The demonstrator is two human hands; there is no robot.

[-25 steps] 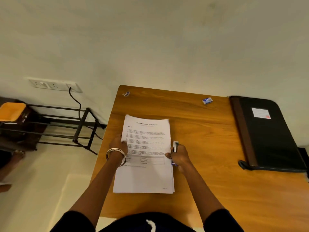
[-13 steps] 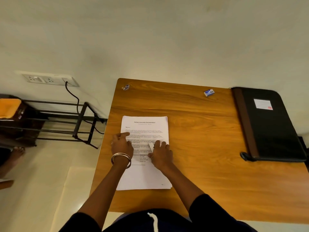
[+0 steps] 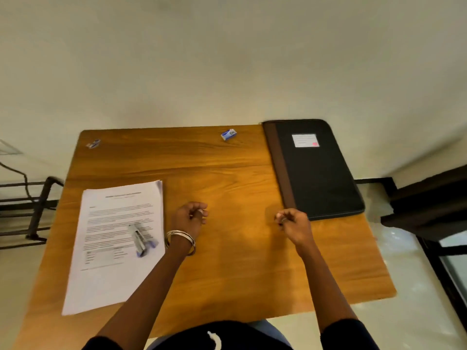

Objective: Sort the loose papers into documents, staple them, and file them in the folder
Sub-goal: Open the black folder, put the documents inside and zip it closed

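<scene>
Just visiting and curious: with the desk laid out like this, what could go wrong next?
The stapler lies loose on top of the paper stack, so lifting pages could tip it off. The stack's near corner sits close to the table edge and might slide off. The folder overhangs the table's right side, so opening it carelessly might tip it.

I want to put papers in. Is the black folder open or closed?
Closed. The black folder lies flat on the table, cover and label facing up.

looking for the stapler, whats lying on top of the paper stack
A silver and blue stapler lies on the white paper stack; the printed text beneath it is covered.
</scene>
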